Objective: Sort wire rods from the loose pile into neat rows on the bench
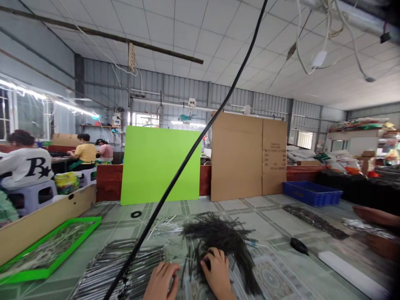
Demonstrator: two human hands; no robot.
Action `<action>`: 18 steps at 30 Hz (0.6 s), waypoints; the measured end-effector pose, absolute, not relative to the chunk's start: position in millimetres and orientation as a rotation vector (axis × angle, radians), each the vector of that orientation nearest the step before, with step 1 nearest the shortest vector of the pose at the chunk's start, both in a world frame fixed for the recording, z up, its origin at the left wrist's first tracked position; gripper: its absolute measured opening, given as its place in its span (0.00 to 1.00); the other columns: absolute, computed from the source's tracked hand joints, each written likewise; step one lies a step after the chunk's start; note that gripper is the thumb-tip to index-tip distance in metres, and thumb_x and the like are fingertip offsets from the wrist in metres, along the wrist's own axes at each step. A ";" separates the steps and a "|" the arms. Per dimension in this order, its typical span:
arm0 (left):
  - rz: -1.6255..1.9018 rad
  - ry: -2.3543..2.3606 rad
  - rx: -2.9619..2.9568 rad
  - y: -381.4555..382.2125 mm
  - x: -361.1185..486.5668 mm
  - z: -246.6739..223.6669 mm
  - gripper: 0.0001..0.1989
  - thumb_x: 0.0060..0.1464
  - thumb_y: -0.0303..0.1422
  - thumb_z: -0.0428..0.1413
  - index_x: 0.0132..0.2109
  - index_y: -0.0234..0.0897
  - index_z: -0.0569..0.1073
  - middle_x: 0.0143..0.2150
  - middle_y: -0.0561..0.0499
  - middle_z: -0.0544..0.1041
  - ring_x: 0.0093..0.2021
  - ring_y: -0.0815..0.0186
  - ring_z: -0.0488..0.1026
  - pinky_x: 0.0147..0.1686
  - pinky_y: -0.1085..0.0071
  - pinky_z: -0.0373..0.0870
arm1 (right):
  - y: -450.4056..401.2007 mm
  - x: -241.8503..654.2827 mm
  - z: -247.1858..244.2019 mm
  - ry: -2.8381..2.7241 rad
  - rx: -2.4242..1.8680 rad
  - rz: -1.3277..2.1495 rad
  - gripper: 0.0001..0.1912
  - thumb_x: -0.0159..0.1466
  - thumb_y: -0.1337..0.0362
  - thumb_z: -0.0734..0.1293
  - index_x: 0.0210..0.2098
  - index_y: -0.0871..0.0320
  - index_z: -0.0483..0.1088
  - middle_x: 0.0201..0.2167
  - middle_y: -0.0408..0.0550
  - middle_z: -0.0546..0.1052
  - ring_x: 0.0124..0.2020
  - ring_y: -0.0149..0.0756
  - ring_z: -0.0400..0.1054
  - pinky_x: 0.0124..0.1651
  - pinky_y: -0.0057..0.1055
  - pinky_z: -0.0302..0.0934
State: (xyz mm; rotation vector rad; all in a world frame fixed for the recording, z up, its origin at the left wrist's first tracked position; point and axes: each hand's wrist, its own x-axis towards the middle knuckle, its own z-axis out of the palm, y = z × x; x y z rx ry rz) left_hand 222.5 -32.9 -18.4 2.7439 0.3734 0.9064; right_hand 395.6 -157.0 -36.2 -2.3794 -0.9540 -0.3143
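My left hand (161,281) is at the bottom centre, its fingers curled together beside a spread of silver metal strips (108,266); whatever lies under its fingertips is hidden. To its right, my right hand (216,270) reaches into a loose heap of thin black strips (215,229), thumb and fingers bent closed around some of them. A few black strips lie in the gap between both hands. Behind them is a small scatter of thin, shiny clear or silvery pieces (165,226). The strips' exact kind is too unclear to tell.
A green tray (51,271) of small parts lies left. A green board (161,164) and cardboard sheet (237,156) stand behind. Right are a blue crate (312,192), a black oval object (299,246), a white bar (353,275) and another person's hands (376,216). A black cable (187,156) crosses the view.
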 end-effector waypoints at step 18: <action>0.053 0.848 3.064 66.0 294.7 18.7 0.17 0.50 0.20 0.44 0.40 0.31 0.75 0.42 0.40 0.75 0.46 0.52 0.71 0.43 0.57 0.66 | -158.0 390.5 -28.8 -0.927 -2.355 -0.258 0.09 0.60 0.62 0.61 0.33 0.52 0.73 0.48 0.47 0.70 0.51 0.42 0.59 0.51 0.37 0.51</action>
